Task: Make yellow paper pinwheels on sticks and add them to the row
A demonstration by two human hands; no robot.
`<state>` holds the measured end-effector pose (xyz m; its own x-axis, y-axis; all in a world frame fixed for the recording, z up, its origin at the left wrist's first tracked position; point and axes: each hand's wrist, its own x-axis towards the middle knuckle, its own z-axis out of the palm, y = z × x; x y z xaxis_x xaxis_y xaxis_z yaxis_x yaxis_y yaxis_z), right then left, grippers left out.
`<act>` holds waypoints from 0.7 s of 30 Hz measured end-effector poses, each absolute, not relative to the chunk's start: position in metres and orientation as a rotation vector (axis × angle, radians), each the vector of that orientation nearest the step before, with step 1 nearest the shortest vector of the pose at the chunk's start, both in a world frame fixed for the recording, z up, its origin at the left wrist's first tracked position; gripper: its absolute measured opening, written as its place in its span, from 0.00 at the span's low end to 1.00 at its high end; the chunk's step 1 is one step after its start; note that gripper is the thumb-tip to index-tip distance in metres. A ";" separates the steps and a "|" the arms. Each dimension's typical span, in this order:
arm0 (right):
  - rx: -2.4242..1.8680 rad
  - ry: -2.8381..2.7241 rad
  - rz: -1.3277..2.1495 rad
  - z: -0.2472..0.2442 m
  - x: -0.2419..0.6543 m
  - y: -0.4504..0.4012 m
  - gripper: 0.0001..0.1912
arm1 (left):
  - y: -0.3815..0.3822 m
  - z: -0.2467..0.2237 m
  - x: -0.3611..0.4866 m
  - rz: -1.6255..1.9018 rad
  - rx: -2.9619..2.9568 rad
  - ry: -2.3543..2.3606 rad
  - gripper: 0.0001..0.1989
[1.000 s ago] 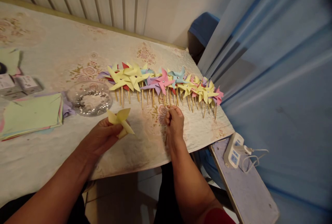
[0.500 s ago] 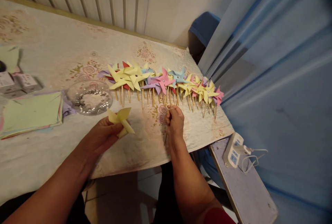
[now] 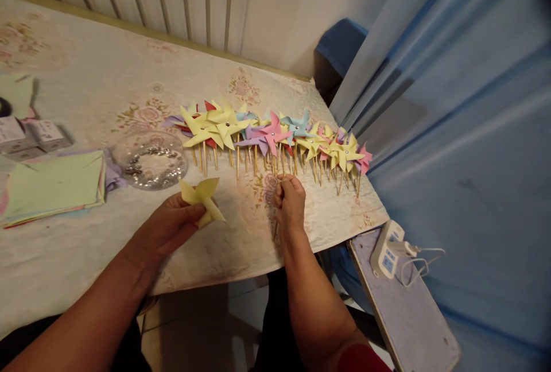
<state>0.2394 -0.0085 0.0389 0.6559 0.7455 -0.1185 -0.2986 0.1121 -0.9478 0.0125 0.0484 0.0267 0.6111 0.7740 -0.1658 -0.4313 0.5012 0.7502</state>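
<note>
My left hand [image 3: 183, 217] is closed on a yellow paper pinwheel head [image 3: 205, 193], its blades folded in and pinched between thumb and fingers. To its right, my right hand [image 3: 291, 202] is closed around a thin wooden stick [image 3: 275, 231]. Most of the stick is hidden by the fingers; its lower end shows below the fist. Just beyond both hands lie several pinwheels on sticks [image 3: 272, 134] in yellow, pink, purple, blue and red, set in a long row. A clear round dish [image 3: 178, 174] with small shiny metal pieces stands near my left hand.
Stacked coloured paper sheets [image 3: 55, 185] lie at the left, with small boxes [image 3: 45, 134] behind them. The flowered tablecloth [image 3: 99, 257] covers the table. Blue curtain [image 3: 473, 159] hangs on the right, beside a small bench [image 3: 413, 314] holding a power strip [image 3: 387, 251] with a cable.
</note>
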 end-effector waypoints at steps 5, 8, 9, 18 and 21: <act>-1.255 -0.449 0.811 0.038 0.239 -0.008 0.06 | 0.049 0.030 0.011 0.704 0.707 0.548 0.16; -1.248 -0.457 0.806 0.039 0.239 -0.009 0.04 | 0.050 0.027 0.011 0.703 0.708 0.560 0.17; -1.247 -0.460 0.805 0.039 0.238 -0.009 0.04 | 0.050 0.026 0.011 0.704 0.713 0.562 0.17; -1.265 -0.467 0.804 0.039 0.238 -0.009 0.04 | 0.051 0.026 0.011 0.694 0.739 0.517 0.13; -1.280 -0.456 0.788 0.040 0.237 -0.009 0.04 | 0.050 0.029 0.012 0.690 0.746 0.507 0.12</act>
<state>0.2374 -0.0093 0.0395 0.6642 0.7382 -0.1180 -0.2648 0.0846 -0.9606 0.0117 0.0499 0.0290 0.6713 0.7205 -0.1737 -0.3815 0.5369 0.7525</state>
